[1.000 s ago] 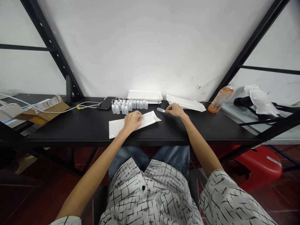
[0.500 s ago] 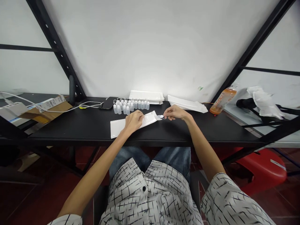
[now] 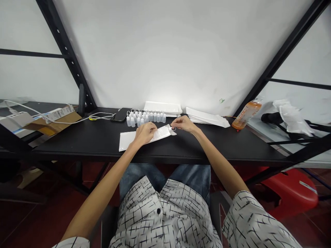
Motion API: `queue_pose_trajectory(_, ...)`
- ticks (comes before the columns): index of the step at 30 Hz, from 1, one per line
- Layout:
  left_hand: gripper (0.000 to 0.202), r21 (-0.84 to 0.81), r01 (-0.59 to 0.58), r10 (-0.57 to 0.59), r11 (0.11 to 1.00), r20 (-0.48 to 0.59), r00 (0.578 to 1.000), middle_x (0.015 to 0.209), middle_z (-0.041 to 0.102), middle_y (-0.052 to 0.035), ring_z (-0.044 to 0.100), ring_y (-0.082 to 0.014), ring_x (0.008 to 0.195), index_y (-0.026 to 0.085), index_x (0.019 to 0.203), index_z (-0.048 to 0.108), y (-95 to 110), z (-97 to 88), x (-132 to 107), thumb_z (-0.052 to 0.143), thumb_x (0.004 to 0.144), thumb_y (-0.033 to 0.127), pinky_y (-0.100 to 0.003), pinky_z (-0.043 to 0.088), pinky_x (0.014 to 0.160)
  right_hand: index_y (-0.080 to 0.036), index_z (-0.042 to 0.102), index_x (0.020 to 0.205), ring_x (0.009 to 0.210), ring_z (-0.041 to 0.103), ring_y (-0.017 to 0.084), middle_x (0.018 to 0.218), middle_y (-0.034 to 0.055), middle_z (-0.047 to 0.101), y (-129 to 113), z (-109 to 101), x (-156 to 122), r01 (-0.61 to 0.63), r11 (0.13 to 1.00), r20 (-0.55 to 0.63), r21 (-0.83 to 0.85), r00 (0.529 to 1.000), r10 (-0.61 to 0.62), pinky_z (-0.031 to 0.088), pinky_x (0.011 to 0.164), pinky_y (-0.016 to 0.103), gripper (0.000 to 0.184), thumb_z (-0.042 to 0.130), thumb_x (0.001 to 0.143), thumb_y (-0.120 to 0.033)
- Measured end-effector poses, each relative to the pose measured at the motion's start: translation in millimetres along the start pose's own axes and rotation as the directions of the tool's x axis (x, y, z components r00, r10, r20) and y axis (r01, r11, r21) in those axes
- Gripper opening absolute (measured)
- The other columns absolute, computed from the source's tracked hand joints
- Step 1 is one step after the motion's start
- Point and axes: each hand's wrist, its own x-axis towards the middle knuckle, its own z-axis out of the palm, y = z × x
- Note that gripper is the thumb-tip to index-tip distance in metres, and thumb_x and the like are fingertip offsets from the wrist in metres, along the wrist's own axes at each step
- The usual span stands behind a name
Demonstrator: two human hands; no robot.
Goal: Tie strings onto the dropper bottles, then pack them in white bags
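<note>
A long white plastic pouch [image 3: 126, 140] lies slantwise on the black table, its open end to the right. My left hand [image 3: 145, 132] is closed on the upper edge of this pouch, thumb and fingers pinched. At the mouth sits a small squeeze bottle [image 3: 170, 128], its body inside the pouch and its tip with a thin loop sticking out. The fingers of my right hand [image 3: 183, 124] pinch at the bottle's tip; the exact contact is too small to make out. Several small translucent squeeze bottles [image 3: 146, 117] with looped caps stand upright behind my left hand.
Stacks of white pouches [image 3: 163, 108] and more flat pouches [image 3: 207, 117] lie along the wall. A phone [image 3: 120, 115] and a white cable [image 3: 102, 116] are at left, near an opened cardboard box [image 3: 55, 121]. An orange drink bottle [image 3: 247, 113] leans at the right frame.
My right hand has moved left, and the small bottle has gone deeper into the pouch, leaving mainly its tip and loop showing. My left hand still holds the pouch, slightly further left.
</note>
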Motion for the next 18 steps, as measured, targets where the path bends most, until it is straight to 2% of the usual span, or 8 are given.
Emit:
queue_pose_trajectory(5,0.022,-0.046,-0.014,0.014,0.999,0.000,1.000,0.100,0.072,-0.0026,0.064,-0.0196,0.082,0.021,0.082,0.073,-1.6,2.0,1.0,0.052,0.085,0.022,-0.030,0.048,0.072,-0.009,0.073,0.074,0.043,0.042,0.006,0.048,-0.0003,0.056,-1.7,13.3,0.2,-0.069,0.994,-0.010,0.089,0.997,0.070,0.028,0.041,0.021,0.034,0.082,0.060,-0.039)
queue_pose_trajectory(8,0.020,-0.067,0.005,-0.006,0.998,-0.012,1.000,0.099,0.072,-0.0027,0.065,-0.0200,0.085,0.021,0.082,0.073,-1.3,2.0,1.0,0.052,0.084,0.022,-0.030,0.048,0.074,-0.009,0.073,0.076,0.043,0.043,0.007,0.048,-0.0002,0.056,-3.7,19.1,-1.7,-0.072,0.990,-0.025,0.120,0.997,0.075,0.029,0.041,0.021,0.038,0.082,0.059,-0.042)
queue_pose_trajectory(12,0.019,-0.076,0.030,-0.032,0.997,-0.024,0.999,0.099,0.073,-0.0025,0.065,-0.0206,0.086,0.021,0.081,0.072,-0.6,0.8,0.7,0.053,0.084,0.021,-0.030,0.049,0.074,-0.010,0.076,0.079,0.047,0.044,0.008,0.055,0.0024,0.061,-3.9,8.0,-7.9,-0.065,0.998,-0.032,0.024,0.997,0.065,0.029,0.042,0.022,0.037,0.079,0.063,-0.042)
queue_pose_trajectory(15,0.020,-0.065,0.027,-0.029,0.998,-0.026,0.999,0.100,0.073,-0.0030,0.065,-0.0209,0.085,0.021,0.079,0.073,0.0,0.9,0.7,0.053,0.084,0.022,-0.030,0.048,0.073,-0.011,0.077,0.084,0.051,0.046,0.009,0.063,0.0041,0.066,1.5,-0.8,-9.2,-0.069,0.997,-0.019,-0.041,0.997,0.068,0.034,0.047,0.023,0.037,0.080,0.060,-0.039)
queue_pose_trajectory(18,0.020,-0.043,0.019,-0.020,0.999,-0.022,1.000,0.099,0.073,-0.0031,0.064,-0.0207,0.083,0.021,0.080,0.073,0.6,1.3,0.6,0.053,0.084,0.022,-0.031,0.047,0.071,-0.010,0.078,0.083,0.056,0.049,0.011,0.068,0.0055,0.068,10.1,1.9,-4.5,-0.040,0.996,0.021,-0.081,0.999,0.042,0.039,0.052,0.025,0.034,0.079,0.059,-0.035)
